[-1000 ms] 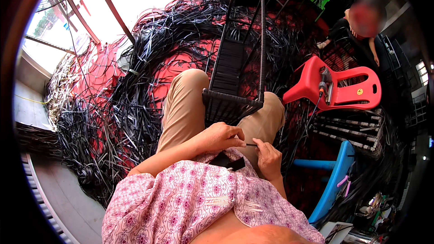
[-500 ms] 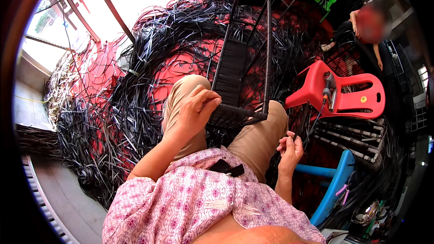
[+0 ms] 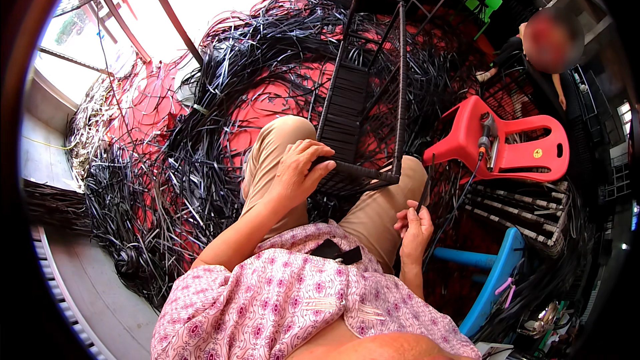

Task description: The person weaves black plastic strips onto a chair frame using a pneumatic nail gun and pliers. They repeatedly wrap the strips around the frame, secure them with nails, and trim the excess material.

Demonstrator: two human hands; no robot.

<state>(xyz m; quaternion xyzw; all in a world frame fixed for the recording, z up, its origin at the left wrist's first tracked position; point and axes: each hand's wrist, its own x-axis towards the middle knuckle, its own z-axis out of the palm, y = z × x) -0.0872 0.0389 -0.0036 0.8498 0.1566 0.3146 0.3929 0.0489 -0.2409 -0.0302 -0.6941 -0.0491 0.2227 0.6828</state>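
A tall black frame point(image 3: 402, 93), partly wrapped in woven strip, stands tilted between my knees. Its near crossbar runs above my lap. My left hand point(image 3: 300, 168) is closed at the near left corner of this frame, with the bar's end between thumb and fingers. Lower and to the right, my right hand point(image 3: 415, 232) is apart from the frame. Its thumb and fingertips pinch a thin black strip point(image 3: 425, 192) that points upward beside my right knee. The strip's other end is hard to follow against the dark background.
Piles of loose black strips point(image 3: 220, 80) cover much of the red floor. On the right are a red plastic chair point(image 3: 533, 143) with a corded tool point(image 3: 485, 137) on it, and a blue plastic seat point(image 3: 497, 280). A co-worker point(image 3: 550, 43) sits at the far right.
My left hand has moved slightly right and down onto the frame's corner, its fingers stretching over the bar. My right hand has shifted left, and the strip in it now shows upright.
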